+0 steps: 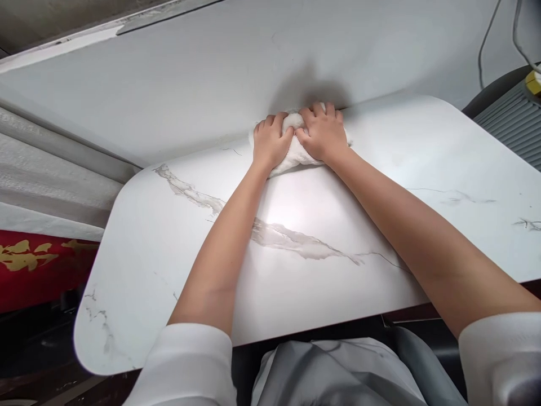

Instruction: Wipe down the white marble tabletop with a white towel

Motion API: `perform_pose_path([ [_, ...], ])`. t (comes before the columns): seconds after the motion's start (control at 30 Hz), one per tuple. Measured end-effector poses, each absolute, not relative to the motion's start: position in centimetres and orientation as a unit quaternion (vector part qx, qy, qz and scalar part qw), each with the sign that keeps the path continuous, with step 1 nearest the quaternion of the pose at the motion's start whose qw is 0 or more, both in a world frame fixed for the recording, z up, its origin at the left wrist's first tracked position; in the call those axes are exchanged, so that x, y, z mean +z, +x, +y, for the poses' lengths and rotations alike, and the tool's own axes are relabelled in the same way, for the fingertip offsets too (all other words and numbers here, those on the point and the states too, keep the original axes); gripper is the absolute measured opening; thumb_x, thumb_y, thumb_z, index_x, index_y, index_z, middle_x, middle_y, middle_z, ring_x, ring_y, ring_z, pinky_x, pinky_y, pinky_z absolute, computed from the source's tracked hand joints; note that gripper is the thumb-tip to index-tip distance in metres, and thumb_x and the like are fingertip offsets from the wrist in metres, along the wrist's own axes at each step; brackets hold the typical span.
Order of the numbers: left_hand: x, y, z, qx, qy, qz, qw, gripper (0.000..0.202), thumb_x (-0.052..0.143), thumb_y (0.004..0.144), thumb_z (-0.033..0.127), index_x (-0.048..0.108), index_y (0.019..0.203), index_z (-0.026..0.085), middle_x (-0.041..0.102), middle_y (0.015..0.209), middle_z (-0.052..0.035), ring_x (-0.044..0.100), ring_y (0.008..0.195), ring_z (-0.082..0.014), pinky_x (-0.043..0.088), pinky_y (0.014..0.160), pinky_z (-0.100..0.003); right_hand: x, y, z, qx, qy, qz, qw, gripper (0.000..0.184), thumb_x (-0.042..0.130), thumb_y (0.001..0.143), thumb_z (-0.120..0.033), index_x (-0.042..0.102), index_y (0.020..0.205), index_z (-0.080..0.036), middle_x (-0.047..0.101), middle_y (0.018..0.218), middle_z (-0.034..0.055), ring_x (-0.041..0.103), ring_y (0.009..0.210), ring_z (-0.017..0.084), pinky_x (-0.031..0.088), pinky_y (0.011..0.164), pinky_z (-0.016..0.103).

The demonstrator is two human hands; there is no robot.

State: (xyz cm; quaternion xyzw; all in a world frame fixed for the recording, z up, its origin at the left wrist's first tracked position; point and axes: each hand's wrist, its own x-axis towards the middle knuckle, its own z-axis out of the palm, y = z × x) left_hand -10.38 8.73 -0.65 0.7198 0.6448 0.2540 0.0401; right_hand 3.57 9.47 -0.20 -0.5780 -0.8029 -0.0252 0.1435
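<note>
Both of my arms reach across a white marble-look table to its far edge, where it meets the wall. A bunched white cloth lies there under my hands. My left hand presses on the cloth's left side with its fingers curled over it. My right hand covers the right side, fingers bent down on the cloth and close to the wall. The two hands touch each other at the thumbs. Most of the cloth is hidden beneath them.
A pale wall rises right behind the table's far edge. A grey ribbed object and hanging cables are at the right. At the left are light draped fabric and a red cloth with gold patterns.
</note>
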Motion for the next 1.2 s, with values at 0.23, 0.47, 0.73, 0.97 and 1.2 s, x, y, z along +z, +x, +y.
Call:
perform_pose_path([
  [0.23, -0.9, -10.5, 8.9, 0.259, 0.721, 0.642, 0.029, 0.033, 0.044, 0.097, 0.025, 0.058, 0.126, 0.029, 0.063, 0.123, -0.0068, 0.054, 0.125, -0.0264, 0.036, 0.111, -0.042, -1.1, 3.8, 10.5, -0.034, -0.562, -0.807, 0.177, 0.057, 0.014, 0.102, -0.048, 0.048, 0.138, -0.02, 0.047, 0.138, 0.0163, 0.036, 0.125, 0.04, 0.033, 0.098, 0.055],
  [0.47, -0.8, -10.0, 6.8, 0.241, 0.72, 0.65, 0.028, 0.038, 0.04, 0.099, 0.025, 0.054, 0.134, 0.028, 0.061, 0.135, -0.006, 0.049, 0.132, -0.0213, 0.024, 0.12, -0.041, -0.7, 4.2, 8.2, -0.016, -0.562, -0.813, 0.15, 0.055, 0.018, 0.101, -0.037, 0.045, 0.144, -0.015, 0.044, 0.145, 0.0143, 0.031, 0.132, 0.038, 0.027, 0.105, 0.055],
  [0.73, -0.4, -8.9, 0.0, 0.228, 0.717, 0.657, 0.042, 0.042, 0.039, 0.1, 0.026, 0.05, 0.14, 0.024, 0.053, 0.146, -0.0061, 0.043, 0.139, -0.0184, 0.017, 0.123, -0.043, -0.2, 5.4, 2.1, 0.003, -0.542, -0.827, 0.149, 0.056, 0.031, 0.096, -0.034, 0.043, 0.147, -0.015, 0.034, 0.155, 0.0123, 0.024, 0.142, 0.037, 0.023, 0.112, 0.053],
  [0.97, 0.0, -7.4, -7.3, 0.187, 0.727, 0.66, 0.034, 0.044, 0.039, 0.101, 0.028, 0.047, 0.144, 0.019, 0.047, 0.151, -0.0077, 0.036, 0.144, -0.0201, 0.017, 0.124, -0.042, -0.9, 7.5, -4.7, -0.013, -0.518, -0.84, 0.163, 0.055, 0.031, 0.097, -0.038, 0.043, 0.146, -0.017, 0.037, 0.153, 0.0153, 0.027, 0.141, 0.039, 0.025, 0.109, 0.061],
  [1.2, 0.1, -6.5, -14.3, 0.165, 0.75, 0.64, 0.033, 0.047, 0.038, 0.101, 0.03, 0.044, 0.146, 0.015, 0.044, 0.153, -0.0107, 0.032, 0.147, -0.0225, 0.015, 0.126, -0.045, -0.7, 8.8, -12.1, -0.033, -0.511, -0.845, 0.158, 0.055, 0.03, 0.097, -0.038, 0.043, 0.146, -0.016, 0.04, 0.15, 0.0159, 0.029, 0.141, 0.04, 0.026, 0.111, 0.061],
])
